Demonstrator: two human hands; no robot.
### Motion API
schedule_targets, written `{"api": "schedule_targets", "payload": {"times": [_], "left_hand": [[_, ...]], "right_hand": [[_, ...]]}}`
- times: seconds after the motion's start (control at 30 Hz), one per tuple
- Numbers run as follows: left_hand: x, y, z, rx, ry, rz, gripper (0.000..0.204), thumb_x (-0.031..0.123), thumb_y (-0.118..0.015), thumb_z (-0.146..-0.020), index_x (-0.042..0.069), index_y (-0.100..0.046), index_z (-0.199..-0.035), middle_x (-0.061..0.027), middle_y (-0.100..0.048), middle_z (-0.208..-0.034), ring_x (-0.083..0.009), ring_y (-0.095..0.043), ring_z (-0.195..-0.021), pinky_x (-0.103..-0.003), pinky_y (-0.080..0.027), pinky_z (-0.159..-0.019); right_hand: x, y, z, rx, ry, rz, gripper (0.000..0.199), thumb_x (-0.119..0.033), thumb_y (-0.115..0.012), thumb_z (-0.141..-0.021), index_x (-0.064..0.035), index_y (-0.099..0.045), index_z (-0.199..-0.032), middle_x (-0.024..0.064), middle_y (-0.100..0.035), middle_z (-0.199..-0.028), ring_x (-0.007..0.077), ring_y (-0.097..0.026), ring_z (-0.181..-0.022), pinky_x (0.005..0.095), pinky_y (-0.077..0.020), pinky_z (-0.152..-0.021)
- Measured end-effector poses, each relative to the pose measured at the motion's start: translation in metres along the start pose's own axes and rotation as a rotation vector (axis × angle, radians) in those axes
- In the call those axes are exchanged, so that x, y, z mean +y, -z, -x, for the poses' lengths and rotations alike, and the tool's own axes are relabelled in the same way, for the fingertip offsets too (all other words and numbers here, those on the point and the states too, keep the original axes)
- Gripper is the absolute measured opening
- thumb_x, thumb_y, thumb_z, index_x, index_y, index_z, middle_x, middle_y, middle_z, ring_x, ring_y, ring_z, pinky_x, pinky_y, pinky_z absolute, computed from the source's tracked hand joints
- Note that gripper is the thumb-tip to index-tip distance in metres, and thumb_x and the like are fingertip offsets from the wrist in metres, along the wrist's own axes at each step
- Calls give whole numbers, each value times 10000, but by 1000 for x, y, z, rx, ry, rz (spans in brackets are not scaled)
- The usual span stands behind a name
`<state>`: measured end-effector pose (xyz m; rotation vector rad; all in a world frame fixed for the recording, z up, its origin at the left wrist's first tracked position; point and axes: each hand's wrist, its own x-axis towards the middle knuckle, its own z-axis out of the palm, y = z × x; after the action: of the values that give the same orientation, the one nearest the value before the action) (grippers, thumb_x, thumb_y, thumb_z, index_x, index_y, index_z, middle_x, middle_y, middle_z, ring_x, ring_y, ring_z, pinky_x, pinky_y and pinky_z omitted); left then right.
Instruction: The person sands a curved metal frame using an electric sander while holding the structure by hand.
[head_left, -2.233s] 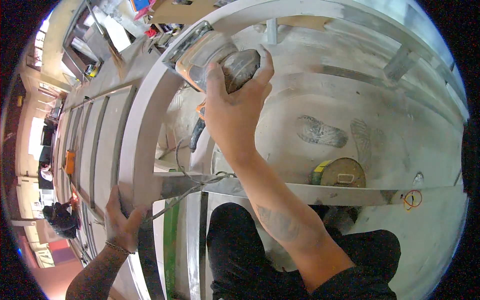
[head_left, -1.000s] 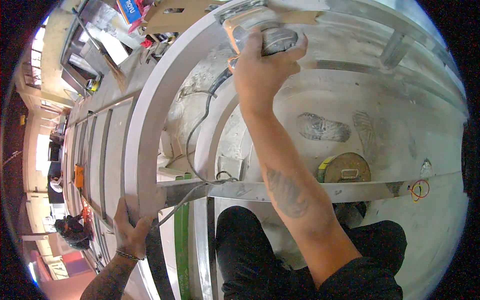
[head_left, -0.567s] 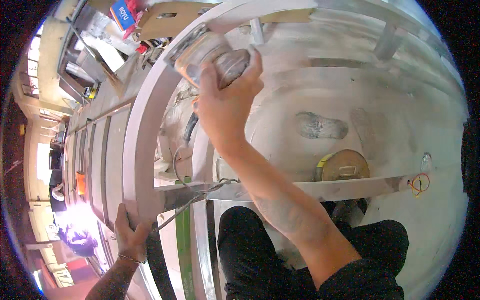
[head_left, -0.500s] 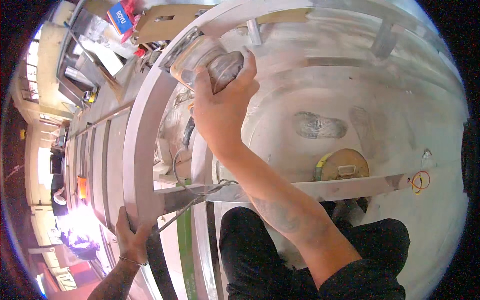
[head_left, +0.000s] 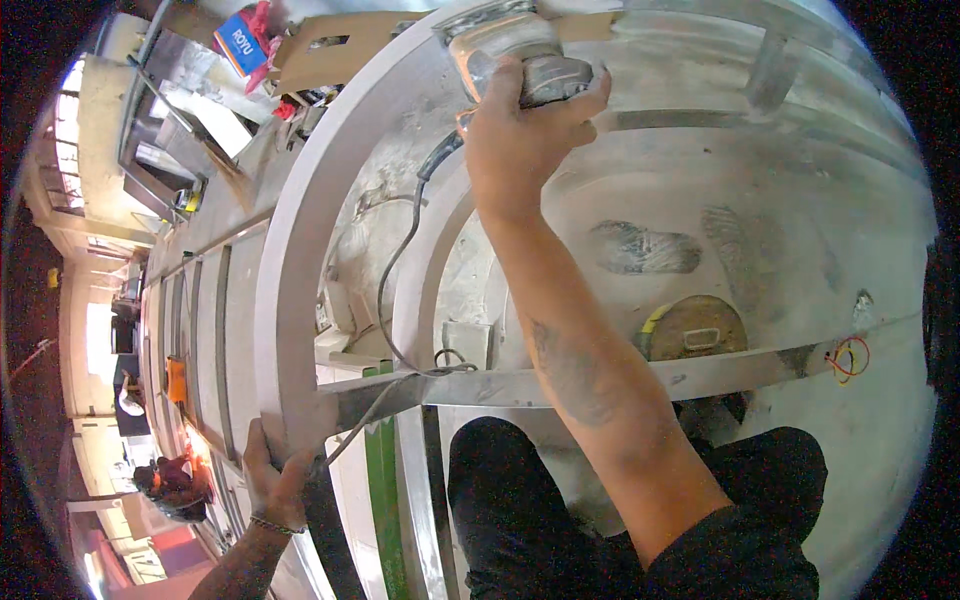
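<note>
My right hand [head_left: 525, 140] is wrapped round a dusty orange-and-grey power sander [head_left: 515, 50], its flat pad against the top part of a curved, pale metal frame [head_left: 290, 290]. A dark cord [head_left: 405, 240] runs from the sander down over the frame's crossbar [head_left: 500, 388]. At the lower left, my left hand [head_left: 275, 480] grips the frame near its corner, thumb on one side and fingers on the other. Those fingers are partly hidden by the bar. A green bar [head_left: 383, 500] lies just right of that hand, below the crossbar.
Dusty shoe prints [head_left: 645, 248] mark the pale surface inside the frame. A round lid with a handle [head_left: 697, 332] and loose coloured wires [head_left: 848, 360] lie near the crossbar. Cardboard [head_left: 380, 50] and a blue box [head_left: 240, 42] are at the far left. Another person [head_left: 178, 488] is beside an orange glow.
My right hand and the sander have moved right and slightly farther along the curved frame, drawing out the cord. My left hand keeps its hold. The bright glare at left has dimmed.
</note>
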<state>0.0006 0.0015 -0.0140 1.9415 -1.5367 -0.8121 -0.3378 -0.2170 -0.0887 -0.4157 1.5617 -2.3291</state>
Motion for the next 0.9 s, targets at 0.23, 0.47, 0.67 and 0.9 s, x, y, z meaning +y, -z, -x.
{"api": "schedule_targets", "payload": {"times": [0.23, 0.47, 0.67, 0.9], "left_hand": [[-2, 6, -1, -40, -23, -113, 549, 313, -734, -751, -25, -548, -1140, -119, -647, -1012, -199, -610, -912, -355, -525, -828], [-18, 4, -5, 36, -104, -191, 623, 351, -734, -762, -71, -541, -1176, -167, -666, -1056, -235, -630, -954, -394, -526, -869], [-7, 9, -3, -54, -59, -212, 571, 336, -727, -763, -47, -559, -1152, -184, -685, -1040, -252, -653, -946, -397, -533, -865], [4, 4, -2, -45, -21, -200, 543, 311, -719, -772, -45, -565, -1152, -172, -682, -1011, -238, -651, -903, -387, -542, -822]], "right_hand": [[5, -1, 25, -21, 80, 111, 883, -207, -691, -944, -42, -88, -1568, 360, -311, -1297, 397, -643, -963, 392, -650, -699], [-13, 15, 66, -218, -40, 65, 833, -214, -731, -920, -22, -225, -1553, 332, -414, -1281, 416, -551, -1140, 476, -497, -998], [-18, 28, 99, -368, 54, 153, 807, -217, -732, -918, -20, -255, -1540, 310, -433, -1278, 421, -542, -1145, 479, -473, -1011], [-28, 52, 133, -541, 13, 79, 791, -198, -752, -884, -39, -320, -1527, 275, -454, -1286, 383, -531, -1186, 478, -457, -1030]]}}
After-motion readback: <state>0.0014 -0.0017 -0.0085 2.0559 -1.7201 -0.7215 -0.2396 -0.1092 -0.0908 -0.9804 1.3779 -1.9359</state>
